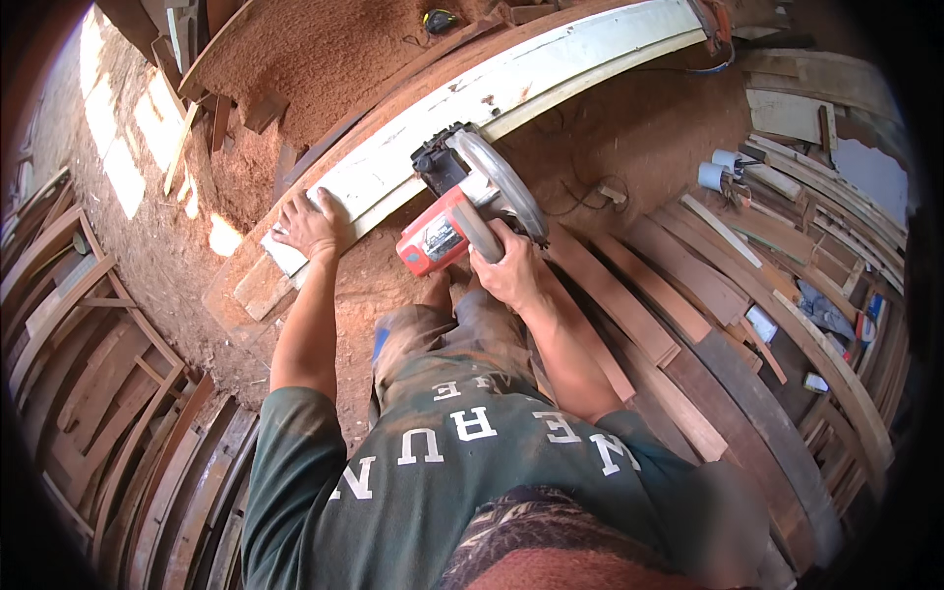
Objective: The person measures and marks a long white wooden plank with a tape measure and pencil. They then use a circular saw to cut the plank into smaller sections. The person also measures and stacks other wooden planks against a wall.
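My right hand (506,267) grips the handle of a red circular saw (462,211). The saw's round blade guard rests on a long white-painted plank (511,84) that runs from near left to far right. My left hand (310,224) lies flat on the near end of that plank, fingers spread, pressing it down. The plank lies on a wider brown board (246,280) covered in sawdust. The saw sits about a hand's width to the right of my left hand.
Reddish sawdust (315,59) covers the ground. Stacked wooden boards (678,324) lie to the right, more timber and frames (98,393) to the left. A saw cord (580,197) trails over the sawdust. Two white tape rolls (718,167) sit at right, a tape measure (440,18) far ahead.
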The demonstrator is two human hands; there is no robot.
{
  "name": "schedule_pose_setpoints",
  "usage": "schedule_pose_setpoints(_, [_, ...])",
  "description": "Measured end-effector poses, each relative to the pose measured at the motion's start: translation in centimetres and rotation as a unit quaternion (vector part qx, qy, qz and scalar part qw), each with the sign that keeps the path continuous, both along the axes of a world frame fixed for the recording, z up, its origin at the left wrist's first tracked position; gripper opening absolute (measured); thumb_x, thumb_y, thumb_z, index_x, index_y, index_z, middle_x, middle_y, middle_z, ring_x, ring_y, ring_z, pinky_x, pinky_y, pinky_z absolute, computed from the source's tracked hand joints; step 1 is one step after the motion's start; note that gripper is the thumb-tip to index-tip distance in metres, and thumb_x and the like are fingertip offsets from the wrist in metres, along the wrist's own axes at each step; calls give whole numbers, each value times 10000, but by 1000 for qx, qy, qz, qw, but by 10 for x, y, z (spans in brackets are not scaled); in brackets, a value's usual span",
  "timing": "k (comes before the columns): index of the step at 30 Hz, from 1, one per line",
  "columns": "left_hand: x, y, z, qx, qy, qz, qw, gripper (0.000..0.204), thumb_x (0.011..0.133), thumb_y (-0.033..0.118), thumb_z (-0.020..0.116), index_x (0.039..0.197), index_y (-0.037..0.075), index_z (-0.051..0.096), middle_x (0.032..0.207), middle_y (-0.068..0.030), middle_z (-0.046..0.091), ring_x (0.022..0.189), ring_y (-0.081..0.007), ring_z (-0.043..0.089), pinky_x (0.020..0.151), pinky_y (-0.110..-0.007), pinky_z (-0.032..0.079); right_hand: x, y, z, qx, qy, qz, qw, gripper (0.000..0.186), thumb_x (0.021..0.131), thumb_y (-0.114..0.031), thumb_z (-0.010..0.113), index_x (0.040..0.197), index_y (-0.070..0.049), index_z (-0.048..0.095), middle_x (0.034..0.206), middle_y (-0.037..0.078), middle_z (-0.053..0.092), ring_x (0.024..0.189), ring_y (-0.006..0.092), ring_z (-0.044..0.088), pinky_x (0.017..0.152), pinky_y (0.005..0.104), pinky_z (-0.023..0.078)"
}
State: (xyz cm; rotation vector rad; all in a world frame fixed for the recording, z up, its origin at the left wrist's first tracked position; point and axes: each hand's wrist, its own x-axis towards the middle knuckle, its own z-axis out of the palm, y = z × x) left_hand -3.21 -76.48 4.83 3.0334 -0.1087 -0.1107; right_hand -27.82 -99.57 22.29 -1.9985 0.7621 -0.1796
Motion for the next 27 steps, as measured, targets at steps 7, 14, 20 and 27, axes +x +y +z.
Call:
schedule_pose_setpoints(7, [-2, -5, 7, -6, 9, -3, 1000, 596, 1004, 599, 454, 1377, 166, 624, 1407, -129, 596, 1429, -330, 442, 1195, -707, 126, 14, 0, -7, 41, -18, -11, 999, 199, 865, -135, 737, 994, -15, 645, 825, 247, 699, 816, 439, 711, 705, 476, 550])
schedule_pose_setpoints(14, [-4, -8, 13, -11, 14, -14, 1000, 598, 1001, 590, 457, 1380, 154, 614, 1427, -157, 583, 1437, -356, 433, 1197, -714, 121, 30, -6, -5, 34, -17, 0, 999, 196, 858, -133, 744, 986, -25, 643, 828, 258, 704, 843, 464, 708, 713, 494, 553])
schedule_pose_setpoints(20, [-4, -17, 30, 4, 55, -8, 998, 574, 1018, 520, 425, 1377, 96, 569, 1460, -185, 567, 1448, -358, 434, 1203, -702, 117, 38, -8, -9, 32, 7, 4, 999, 213, 860, -155, 744, 1016, -39, 660, 866, 248, 723, 872, 457, 715, 738, 497, 562])
schedule_pose_setpoints(27, [-1, -8, 10, -10, 32, -17, 999, 576, 1007, 571, 465, 1370, 147, 607, 1414, -187, 578, 1428, -384, 431, 1195, -734, 123, 49, -10, -9, 37, 3, 4, 999, 258, 850, -172, 749, 1060, -45, 670, 909, 246, 735, 904, 453, 718, 760, 494, 568])
